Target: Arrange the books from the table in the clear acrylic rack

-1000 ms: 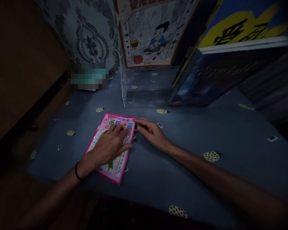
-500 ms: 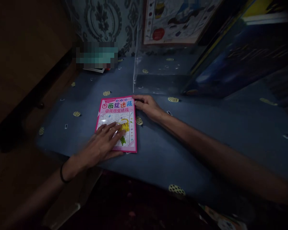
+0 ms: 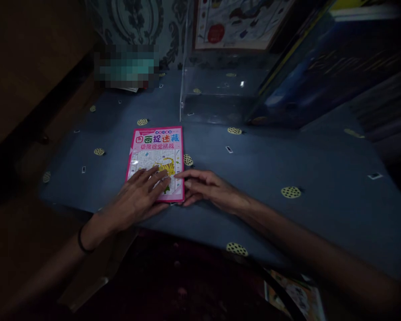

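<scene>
A pink-bordered picture book [image 3: 157, 139] with colourful Chinese characters and a yellow tiger on its cover lies closed on the blue tablecloth. My left hand [image 3: 142, 189] rests flat over the lower left of the cover, its fingers spread and a dark band around the wrist. At the book's lower right edge is my right hand [image 3: 209, 189]. Its stretched index finger reaches onto the cover, while the other fingers are bent loosely beside the edge. Whether any of them go under the cover is hard to see in the dim light.
Behind the book stands a clear acrylic holder [image 3: 217, 107] with a picture sheet [image 3: 240, 26] in it. A large dark blue book [image 3: 321, 76] leans at the right. A small pile, partly blurred out [image 3: 127, 69], sits at the back left. Below the table edge lies a colourful booklet [image 3: 296, 296].
My right hand has moved down along the book's right edge, from the top corner to the lower part. My left hand stays on the cover. The view has shifted slightly.
</scene>
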Demonstrator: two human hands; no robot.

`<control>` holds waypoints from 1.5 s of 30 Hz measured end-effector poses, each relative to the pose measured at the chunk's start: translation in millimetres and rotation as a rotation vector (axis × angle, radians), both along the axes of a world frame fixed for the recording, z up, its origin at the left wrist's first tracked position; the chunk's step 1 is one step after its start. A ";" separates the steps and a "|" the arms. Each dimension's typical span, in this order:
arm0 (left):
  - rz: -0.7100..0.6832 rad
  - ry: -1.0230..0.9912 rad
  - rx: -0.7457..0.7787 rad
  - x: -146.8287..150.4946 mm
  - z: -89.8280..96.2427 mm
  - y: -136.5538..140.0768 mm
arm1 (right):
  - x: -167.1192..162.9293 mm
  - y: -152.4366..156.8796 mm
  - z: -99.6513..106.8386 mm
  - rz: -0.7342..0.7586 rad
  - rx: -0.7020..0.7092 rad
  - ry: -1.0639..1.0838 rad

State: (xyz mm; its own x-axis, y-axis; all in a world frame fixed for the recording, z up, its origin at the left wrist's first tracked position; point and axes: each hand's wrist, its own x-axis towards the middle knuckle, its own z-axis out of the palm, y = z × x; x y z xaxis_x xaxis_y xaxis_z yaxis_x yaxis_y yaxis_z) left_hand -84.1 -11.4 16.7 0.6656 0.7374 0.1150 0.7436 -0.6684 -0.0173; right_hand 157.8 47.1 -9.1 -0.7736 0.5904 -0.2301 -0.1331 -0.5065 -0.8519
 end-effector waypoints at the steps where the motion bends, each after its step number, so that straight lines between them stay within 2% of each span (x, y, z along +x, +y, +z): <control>1: 0.004 -0.035 0.000 4.1 1.0 -1.8 | -0.6 -1.7 -0.4 0.009 -0.007 0.007; 7: 0.064 -0.298 -0.054 26.0 7.4 -11.6 | -3.1 -6.8 0.4 -0.066 0.078 0.006; 11: 0.090 -0.498 -0.163 25.6 9.1 -13.1 | -2.4 -10.8 0.8 -0.084 0.169 -0.034; 14: 0.109 -0.559 -0.182 22.5 8.4 -12.8 | -2.7 -12.4 -1.3 -0.081 0.216 -0.046; 22: 0.120 -0.485 -0.170 24.0 6.5 -16.8 | -3.4 -14.3 -4.2 -0.090 0.272 -0.070; 26: 0.114 -0.421 -0.116 28.8 6.4 -21.9 | -2.6 -14.7 -1.8 -0.078 0.298 -0.102; 29: 0.095 -0.436 -0.118 26.7 4.9 -20.4 | -3.2 -14.5 -0.2 -0.076 0.352 -0.137; 33: 0.151 -0.445 -0.104 9.4 -3.7 -7.1 | -6.2 -14.6 -1.9 -0.064 0.377 -0.167; 37: 0.302 -0.309 0.027 -15.8 -18.0 10.6 | -10.1 -16.0 -7.1 -0.065 0.347 -0.232; 40: 0.349 -0.242 0.017 -32.0 -24.2 22.9 | -11.5 -15.6 -6.8 -0.051 0.369 -0.296; 42: 0.367 -0.213 -0.011 -40.6 -24.4 31.5 | -11.6 -13.6 -1.7 -0.005 0.425 -0.380; 45: 0.407 -0.189 -0.056 -51.0 -22.0 45.0 | -13.9 -8.2 11.5 0.040 0.669 -0.523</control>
State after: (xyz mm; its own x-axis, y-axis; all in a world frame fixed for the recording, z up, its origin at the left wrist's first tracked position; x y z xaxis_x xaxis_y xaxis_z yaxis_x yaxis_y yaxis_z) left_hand -135.0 33.6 -5.3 0.2917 0.9432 0.1590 0.9325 -0.3174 0.1721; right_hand 144.0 38.9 2.3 -0.6882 0.7038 -0.1761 0.3682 0.1298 -0.9206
